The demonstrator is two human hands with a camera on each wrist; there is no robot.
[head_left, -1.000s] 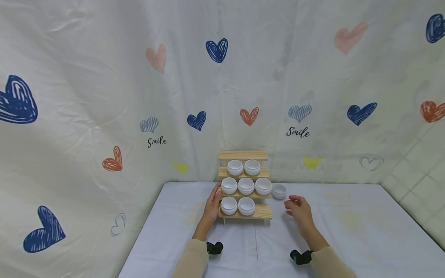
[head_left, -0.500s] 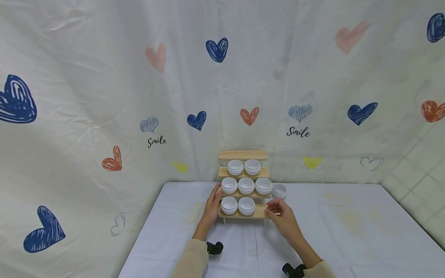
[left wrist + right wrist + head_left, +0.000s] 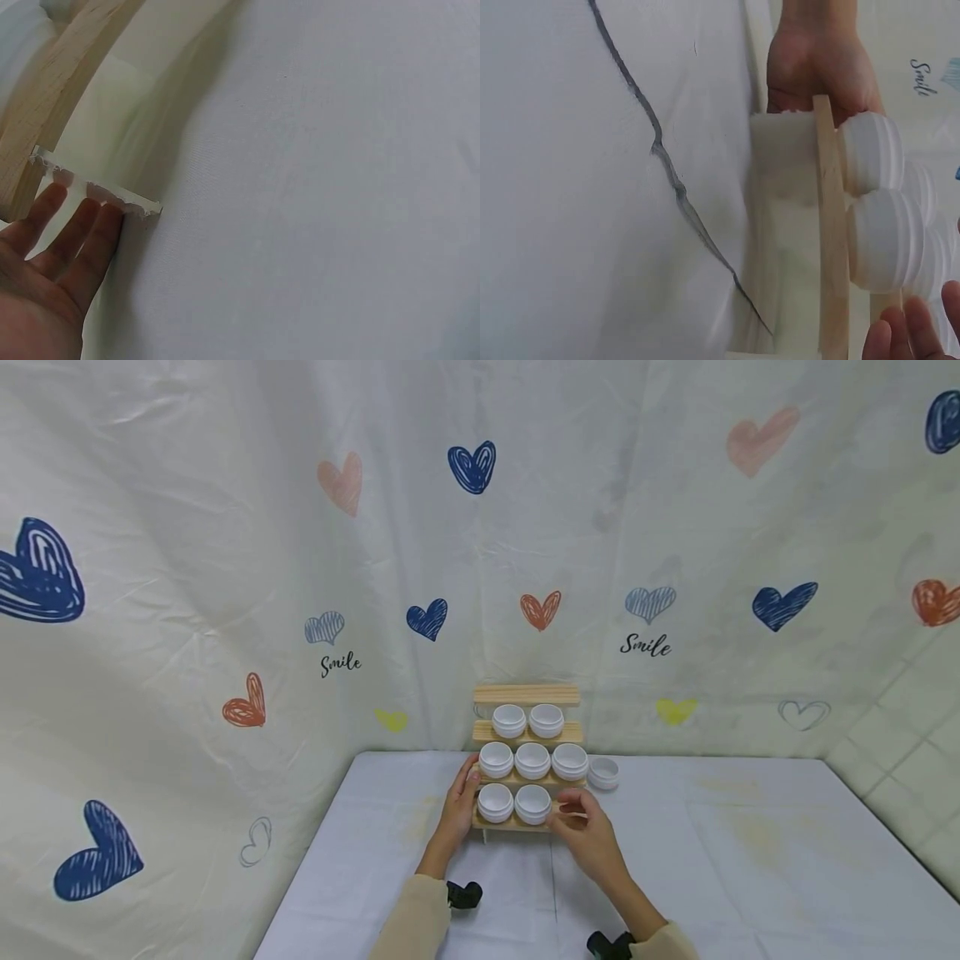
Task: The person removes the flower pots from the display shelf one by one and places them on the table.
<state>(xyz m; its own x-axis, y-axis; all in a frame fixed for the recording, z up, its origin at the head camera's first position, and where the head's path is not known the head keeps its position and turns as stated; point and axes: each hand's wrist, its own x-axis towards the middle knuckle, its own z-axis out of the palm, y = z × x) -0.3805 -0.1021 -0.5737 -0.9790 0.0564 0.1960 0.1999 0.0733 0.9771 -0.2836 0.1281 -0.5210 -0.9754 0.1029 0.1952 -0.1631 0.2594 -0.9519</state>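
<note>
Head view: the left hand, fingers straight, steadies the left end of the stepped wooden rack at the table's back edge. The right hand, loosely curled and apparently empty, nears the bottom shelf's vacant right slot; one white jar stands beside the rack, likely needing fetching next.

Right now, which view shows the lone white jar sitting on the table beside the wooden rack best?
The head view: the lone jar stands clear on the table, right of the wooden rack. The left wrist view shows only rack wood and cloth; the right wrist view shows jars on the rack, not this one.
</note>
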